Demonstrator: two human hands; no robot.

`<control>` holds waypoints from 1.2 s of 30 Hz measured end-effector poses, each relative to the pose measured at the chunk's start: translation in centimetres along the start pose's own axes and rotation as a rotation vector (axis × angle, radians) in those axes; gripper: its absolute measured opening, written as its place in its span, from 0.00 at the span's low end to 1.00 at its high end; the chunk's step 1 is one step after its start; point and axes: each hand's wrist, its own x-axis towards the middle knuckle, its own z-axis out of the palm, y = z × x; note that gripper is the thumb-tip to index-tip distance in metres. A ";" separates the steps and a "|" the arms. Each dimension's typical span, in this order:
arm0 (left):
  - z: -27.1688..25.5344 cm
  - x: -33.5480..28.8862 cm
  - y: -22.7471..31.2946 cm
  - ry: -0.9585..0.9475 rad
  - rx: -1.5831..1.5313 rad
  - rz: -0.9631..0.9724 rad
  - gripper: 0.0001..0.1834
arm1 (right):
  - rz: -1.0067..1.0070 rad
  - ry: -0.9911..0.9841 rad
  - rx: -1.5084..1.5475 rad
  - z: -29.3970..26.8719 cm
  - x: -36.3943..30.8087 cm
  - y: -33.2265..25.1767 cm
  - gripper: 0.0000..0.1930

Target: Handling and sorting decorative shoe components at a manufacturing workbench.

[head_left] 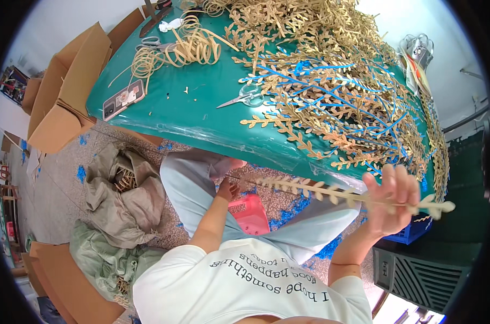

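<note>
A pale golden leaf garland point(320, 190) stretches almost straight between my hands, just off the near edge of the table. My right hand point(393, 197) is raised and closed on it near its right end, the leafy tip sticking out past the fingers. Over my lap, my left hand point(229, 188) has its fingers curled at the thin left end of the garland; shadow partly hides that grip. Beyond, a big heap of similar leaf garlands point(331, 102) covers the table's right side, mixed with blue strips. Scissors point(245, 98) lie partly open at the heap's left edge.
The table point(202, 121) has a green cover with clear plastic along its edge. On it lie a phone point(124, 100), coiled tan strips point(193, 48) and another pair of scissors point(154, 43). Sacks point(123, 194) and cardboard boxes point(66, 81) stand left; a pink stool point(250, 216) is below me.
</note>
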 end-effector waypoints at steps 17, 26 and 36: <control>22.4 -35.3 34.4 -0.492 1.080 1.582 0.16 | 0.399 -0.006 -0.380 -3.4 -3.5 4.7 0.08; 29.4 -22.3 48.1 0.974 1.915 1.838 0.09 | 0.395 0.170 -0.323 -4.7 -4.2 5.7 0.08; 27.3 -35.0 46.8 0.475 0.713 2.070 0.11 | 0.482 0.106 -0.245 -4.8 -2.9 7.2 0.07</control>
